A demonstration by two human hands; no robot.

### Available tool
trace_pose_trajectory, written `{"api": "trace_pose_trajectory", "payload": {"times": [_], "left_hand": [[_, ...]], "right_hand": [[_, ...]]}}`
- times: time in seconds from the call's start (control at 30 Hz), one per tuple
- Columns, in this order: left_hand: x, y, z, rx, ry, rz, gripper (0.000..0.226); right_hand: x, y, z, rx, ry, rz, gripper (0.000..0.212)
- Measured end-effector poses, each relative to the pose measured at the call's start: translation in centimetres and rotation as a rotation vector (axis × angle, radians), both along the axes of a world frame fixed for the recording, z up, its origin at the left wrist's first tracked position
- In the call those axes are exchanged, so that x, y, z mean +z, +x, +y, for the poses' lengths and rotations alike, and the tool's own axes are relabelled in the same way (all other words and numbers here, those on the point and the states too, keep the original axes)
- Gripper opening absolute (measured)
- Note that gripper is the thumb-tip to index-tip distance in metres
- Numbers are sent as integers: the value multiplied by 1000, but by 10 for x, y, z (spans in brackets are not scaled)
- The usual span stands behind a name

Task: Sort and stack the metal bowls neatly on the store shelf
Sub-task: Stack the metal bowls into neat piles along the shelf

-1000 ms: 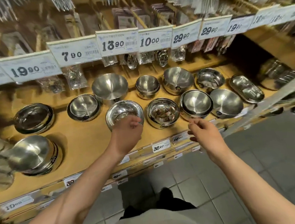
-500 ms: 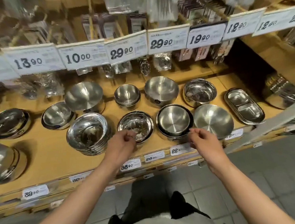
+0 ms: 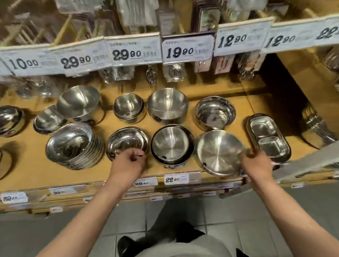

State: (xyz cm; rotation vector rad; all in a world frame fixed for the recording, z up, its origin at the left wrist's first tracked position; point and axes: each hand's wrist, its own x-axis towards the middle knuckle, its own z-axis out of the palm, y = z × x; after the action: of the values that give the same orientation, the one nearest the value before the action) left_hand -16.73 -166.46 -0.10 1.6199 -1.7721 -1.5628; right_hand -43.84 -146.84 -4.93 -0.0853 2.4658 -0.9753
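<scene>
Several steel bowls stand in two rows on the wooden shelf (image 3: 36, 175). My left hand (image 3: 127, 165) has curled fingers pinching the near rim of a shiny shallow bowl (image 3: 126, 141) in the front row. My right hand (image 3: 255, 162) grips the right rim of a wide matte bowl (image 3: 217, 151), which sits tilted at the shelf's front edge. Between these two bowls stands a dark-rimmed bowl (image 3: 172, 143). A tilted stack of shiny bowls (image 3: 72, 146) is at the front left.
In the back row are a deep bowl (image 3: 167, 104), a small bowl (image 3: 128, 107) and a straight-sided bowl (image 3: 215, 111). A two-compartment steel tray (image 3: 267, 134) lies beside my right hand. Price tags (image 3: 187, 48) hang above, and a grey rail (image 3: 319, 157) crosses at the right.
The view has shifted right along the shelf. My right hand moved right and took hold of the wide bowl's rim. My left hand stayed at the shiny shallow bowl.
</scene>
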Motion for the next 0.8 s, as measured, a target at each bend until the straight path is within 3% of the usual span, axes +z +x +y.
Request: {"api": "trace_pose_trajectory", "payload": {"times": [0.13, 0.27, 0.6, 0.73, 0.8], "left_hand": [[-5, -17, 13, 35, 94, 25, 15], [-8, -32, 16, 33, 84, -6, 15], [-12, -46, 19, -50, 7, -187, 34], [-12, -48, 21, -75, -4, -199, 39], [-11, -47, 23, -77, -4, -190, 42]], "right_hand": [[-4, 4, 1, 130, 35, -67, 33], [-9, 3, 1, 112, -11, -137, 9], [-5, -24, -6, 66, -127, -87, 24], [-2, -35, -16, 68, -136, -13, 21], [2, -38, -23, 90, -139, 19, 10]]}}
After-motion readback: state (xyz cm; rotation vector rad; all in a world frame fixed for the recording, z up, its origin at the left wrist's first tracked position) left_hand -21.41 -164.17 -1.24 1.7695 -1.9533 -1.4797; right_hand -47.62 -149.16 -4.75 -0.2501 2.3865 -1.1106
